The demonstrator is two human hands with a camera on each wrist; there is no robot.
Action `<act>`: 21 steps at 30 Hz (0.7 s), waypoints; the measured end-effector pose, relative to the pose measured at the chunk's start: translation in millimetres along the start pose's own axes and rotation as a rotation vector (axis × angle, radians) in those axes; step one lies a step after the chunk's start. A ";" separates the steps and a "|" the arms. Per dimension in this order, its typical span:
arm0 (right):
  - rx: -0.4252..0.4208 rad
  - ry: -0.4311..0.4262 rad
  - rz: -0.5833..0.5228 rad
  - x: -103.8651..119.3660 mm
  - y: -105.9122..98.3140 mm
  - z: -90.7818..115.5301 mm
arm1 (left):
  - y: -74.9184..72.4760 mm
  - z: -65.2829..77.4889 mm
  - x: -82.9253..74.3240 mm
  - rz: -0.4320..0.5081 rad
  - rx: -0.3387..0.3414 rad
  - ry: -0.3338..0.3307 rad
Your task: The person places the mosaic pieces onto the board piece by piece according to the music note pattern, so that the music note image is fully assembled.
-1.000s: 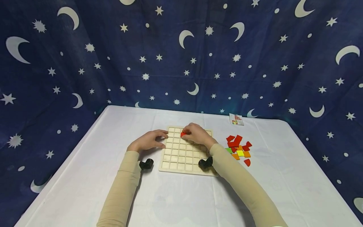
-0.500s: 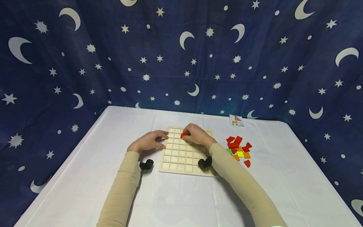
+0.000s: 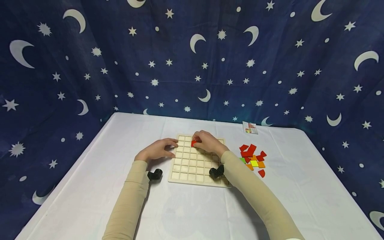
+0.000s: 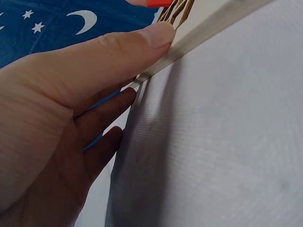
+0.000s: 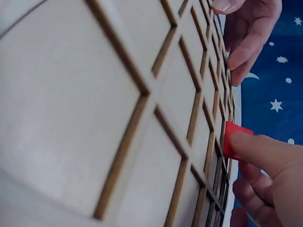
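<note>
A square wooden board [image 3: 192, 169] with a grid of shallow cells lies on the white table. My right hand [image 3: 208, 141] pinches a small red tile [image 3: 193, 144] at the board's far rows, just left of the middle. In the right wrist view the thumb lies on the face of the red tile [image 5: 230, 126], which stands a little tilted at the grid; the other fingers are behind it. My left hand [image 3: 158, 149] rests at the board's left edge, its fingers loosely spread. In the left wrist view the thumb [image 4: 158, 37] touches the board's rim.
Right of the board lies a loose pile of red tiles [image 3: 248, 151], with orange tiles [image 3: 261, 164], a yellow tile [image 3: 254, 163] and a green tile [image 3: 242, 160]. A printed pattern card [image 3: 250, 127] lies at the table's back edge. A dark blue star-and-moon curtain [image 3: 180, 50] surrounds the back and sides.
The red tile has shifted and turned very slightly in my right fingers over the same spot. My left hand holds still; the head view has moved only a little.
</note>
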State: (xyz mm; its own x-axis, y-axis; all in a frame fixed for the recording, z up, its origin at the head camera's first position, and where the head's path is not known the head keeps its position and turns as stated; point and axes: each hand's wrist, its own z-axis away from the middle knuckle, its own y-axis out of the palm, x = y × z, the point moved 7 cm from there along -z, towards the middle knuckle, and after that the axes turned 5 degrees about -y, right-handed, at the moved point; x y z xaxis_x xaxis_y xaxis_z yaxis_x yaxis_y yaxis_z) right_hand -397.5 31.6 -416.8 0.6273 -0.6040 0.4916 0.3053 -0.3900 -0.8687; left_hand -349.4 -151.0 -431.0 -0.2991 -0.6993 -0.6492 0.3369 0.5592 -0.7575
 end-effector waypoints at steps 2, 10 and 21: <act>-0.013 0.014 -0.066 -3.1 -1.8 0.9 | 0.0 0.4 -0.1 0.005 0.001 0.003; -0.077 0.178 -0.131 -26.5 -14.4 8.8 | 0.9 0.5 1.5 0.014 0.007 0.007; -0.054 0.176 -0.089 -40.5 -14.5 8.9 | 0.2 1.7 0.0 0.013 0.005 0.013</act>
State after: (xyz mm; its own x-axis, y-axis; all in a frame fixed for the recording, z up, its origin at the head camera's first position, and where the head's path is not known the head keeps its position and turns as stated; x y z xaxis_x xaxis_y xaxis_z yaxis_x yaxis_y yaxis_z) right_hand -421.0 67.9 -424.6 0.4633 -0.6755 0.5737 0.3127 -0.4811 -0.8190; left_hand -347.8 -151.6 -431.0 -0.3063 -0.6858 -0.6602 0.3454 0.5662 -0.7484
